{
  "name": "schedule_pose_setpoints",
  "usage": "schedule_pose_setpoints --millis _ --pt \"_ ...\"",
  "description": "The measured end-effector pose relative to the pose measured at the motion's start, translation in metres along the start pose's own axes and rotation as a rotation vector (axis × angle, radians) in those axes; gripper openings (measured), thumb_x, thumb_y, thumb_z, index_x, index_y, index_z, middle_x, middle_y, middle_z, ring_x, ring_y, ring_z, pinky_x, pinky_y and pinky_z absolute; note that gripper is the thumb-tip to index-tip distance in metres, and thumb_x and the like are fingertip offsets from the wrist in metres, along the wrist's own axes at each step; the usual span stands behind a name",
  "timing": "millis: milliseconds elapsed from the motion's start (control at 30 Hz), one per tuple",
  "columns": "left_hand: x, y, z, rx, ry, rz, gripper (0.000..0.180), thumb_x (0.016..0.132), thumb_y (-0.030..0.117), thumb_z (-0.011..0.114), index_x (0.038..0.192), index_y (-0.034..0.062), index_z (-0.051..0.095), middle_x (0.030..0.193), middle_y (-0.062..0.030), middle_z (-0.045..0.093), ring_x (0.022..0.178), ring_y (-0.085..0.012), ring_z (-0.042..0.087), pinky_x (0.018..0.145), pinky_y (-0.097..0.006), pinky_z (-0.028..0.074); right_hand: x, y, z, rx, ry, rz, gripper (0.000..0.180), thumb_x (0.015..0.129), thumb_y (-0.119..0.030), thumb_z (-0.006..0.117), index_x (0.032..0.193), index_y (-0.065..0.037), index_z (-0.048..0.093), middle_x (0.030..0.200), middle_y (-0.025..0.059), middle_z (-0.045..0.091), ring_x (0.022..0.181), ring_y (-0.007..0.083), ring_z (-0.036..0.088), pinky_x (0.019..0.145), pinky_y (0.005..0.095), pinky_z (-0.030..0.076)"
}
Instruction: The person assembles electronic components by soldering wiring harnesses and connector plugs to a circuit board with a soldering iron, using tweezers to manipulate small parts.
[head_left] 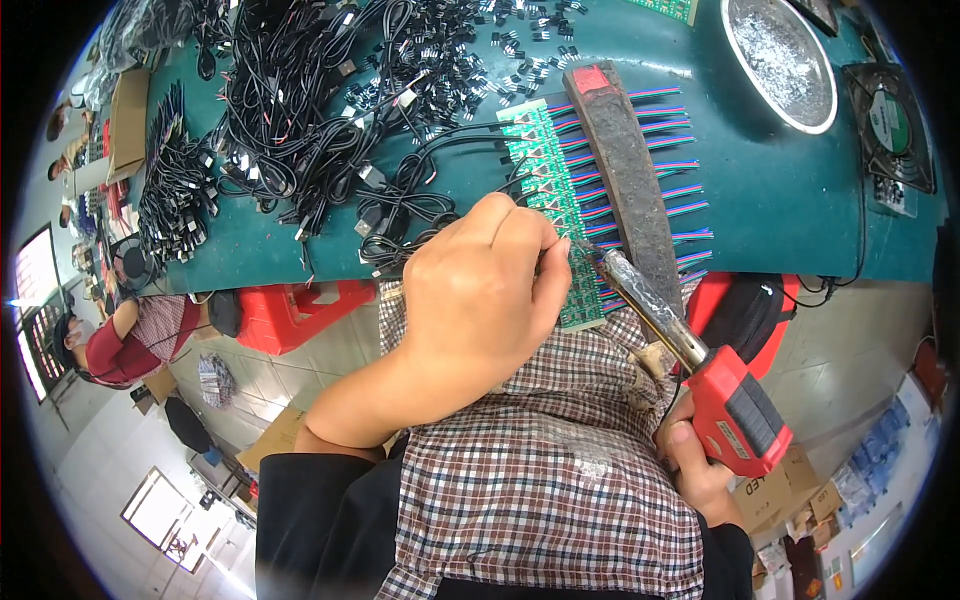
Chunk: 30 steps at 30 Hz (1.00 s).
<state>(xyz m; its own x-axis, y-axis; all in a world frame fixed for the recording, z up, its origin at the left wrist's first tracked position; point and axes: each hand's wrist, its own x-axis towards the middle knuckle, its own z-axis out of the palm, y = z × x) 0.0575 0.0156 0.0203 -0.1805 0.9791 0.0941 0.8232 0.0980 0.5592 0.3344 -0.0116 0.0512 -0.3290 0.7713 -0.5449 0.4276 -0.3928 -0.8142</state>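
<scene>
Head view gives us only part of the work: the left hand (480, 280) covers a stretch of the left side of the green circuit board (562, 205), and its curled fingers mask whatever lies between them. We see thumb and fingertips brought together in a tight pinch at the board, but we cannot tell whether a wire is caught there. The right hand (695, 465) is closed around the handle of the red soldering gun (715, 390), whose grip hides some of its fingers; the gun's fine tip is hard for us to make out beside the left fingertips, and we cannot tell if it touches the board. The board lies on the green table (790, 215), its near end reaching past the edge above the checked apron (550, 480). Its long axis runs away from us, the far end leaning slightly left, while the gun slants across, barrel toward the far left, handle toward the near right. We find the board a narrow strip of repeated small sections with pale pads, black cables (470, 130) meeting its left side and multicoloured wires (680, 165) fanning out on its right. A dark, rough bar (625, 150), red at its far end, lies across those wires and hides their middles from us.
</scene>
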Motion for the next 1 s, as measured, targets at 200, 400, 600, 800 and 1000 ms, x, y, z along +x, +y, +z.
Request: schedule_pose_setpoints --millis 200,400,600,800,1000 --pt "-0.001 -0.002 0.004 0.010 0.019 0.023 0.016 0.078 0.004 0.079 0.081 0.0065 0.063 0.073 -0.0032 0.061 0.054 -0.0133 0.061 0.047 -0.027 0.045 -0.001 -0.002 0.001 -0.003 0.001 -0.001 0.026 0.093 -0.024 0.065 0.085 -0.001 0.057 0.064 0.0043 0.053 0.054 0.0125 0.048 0.051 0.0276 0.036" --pt "-0.003 -0.003 0.011 0.053 0.051 0.048 0.020 0.076 0.004 0.080 0.079 0.0073 0.060 0.072 -0.0018 0.060 0.056 -0.0132 0.062 0.048 -0.027 0.047 -0.002 0.004 0.002 0.005 -0.003 0.009 0.024 0.094 -0.022 0.064 0.089 -0.001 0.054 0.063 0.0032 0.050 0.053 0.0122 0.046 0.050 0.0275 0.036" --pt "-0.005 -0.003 0.013 0.080 0.088 0.079 0.021 0.075 0.003 0.080 0.078 0.0084 0.060 0.070 -0.0008 0.057 0.054 -0.0132 0.060 0.047 -0.027 0.046 -0.001 0.004 -0.004 -0.002 -0.037 -0.042 0.024 0.094 -0.022 0.064 0.089 -0.001 0.054 0.061 0.0021 0.049 0.052 0.0113 0.045 0.051 0.0272 0.036" --pt "-0.005 -0.003 0.014 0.082 0.091 0.104 0.022 0.074 0.002 0.080 0.079 0.0082 0.059 0.070 -0.0013 0.056 0.053 -0.0138 0.059 0.046 -0.028 0.044 -0.004 -0.004 0.002 0.043 0.043 0.071 0.027 0.093 -0.024 0.065 0.085 -0.001 0.056 0.061 0.0027 0.050 0.051 0.0115 0.045 0.051 0.0268 0.036" --pt "-0.005 -0.004 0.015 0.085 0.098 0.111 0.023 0.075 0.002 0.080 0.079 0.0080 0.058 0.070 -0.0017 0.056 0.053 -0.0142 0.060 0.046 -0.028 0.044 -0.001 0.004 0.002 0.019 0.037 -0.006 0.029 0.092 -0.026 0.065 0.080 -0.002 0.056 0.061 0.0033 0.050 0.050 0.0122 0.044 0.050 0.0272 0.036"
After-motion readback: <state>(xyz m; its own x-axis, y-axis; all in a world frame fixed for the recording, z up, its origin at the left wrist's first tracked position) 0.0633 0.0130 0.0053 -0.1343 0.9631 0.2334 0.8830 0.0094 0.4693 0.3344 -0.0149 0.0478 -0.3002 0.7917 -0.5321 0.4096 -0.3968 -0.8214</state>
